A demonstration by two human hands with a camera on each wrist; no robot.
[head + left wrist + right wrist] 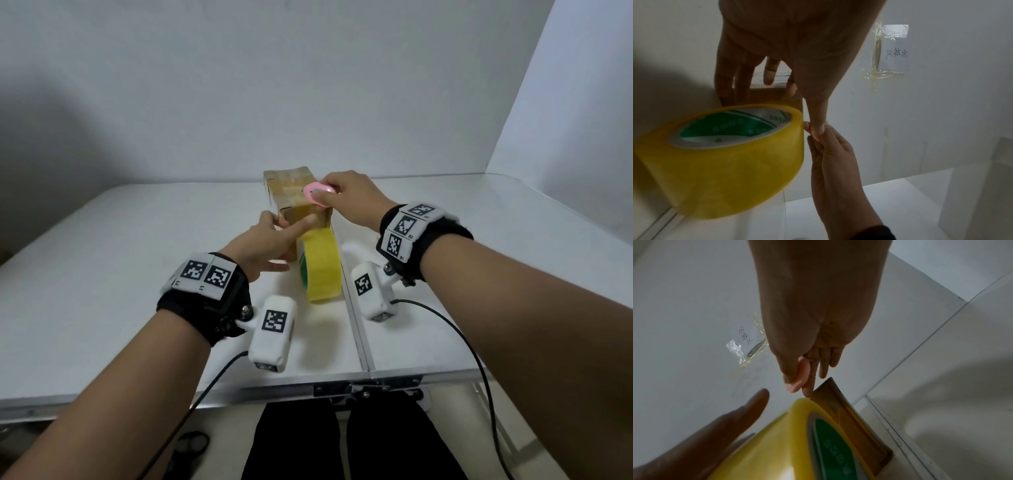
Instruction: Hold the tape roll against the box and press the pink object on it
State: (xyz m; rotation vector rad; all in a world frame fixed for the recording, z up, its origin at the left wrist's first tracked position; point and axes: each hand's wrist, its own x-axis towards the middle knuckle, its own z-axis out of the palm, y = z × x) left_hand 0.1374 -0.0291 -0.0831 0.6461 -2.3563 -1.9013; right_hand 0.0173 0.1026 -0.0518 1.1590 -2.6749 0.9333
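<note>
Fingers (329,192) of the right hand (352,202) were pinched on a small pink cutter (317,193).
The box (291,192) on the table (120,257) was steadied by straight left hand (263,243) fingers, likely for cutting; the yellow tape roll (320,270) was leaned against it.

Both forearms are bare. Each wrist wears a black fabric wrist strap (205,308) topped with a white band of square black-and-white coded markers (205,274). A screwed bracket on each strap carries a white rounded camera housing (272,334) bearing its own marker, with a thin black cable (191,407) trailing from it. Black trousers (342,445) cover the legs.
</note>
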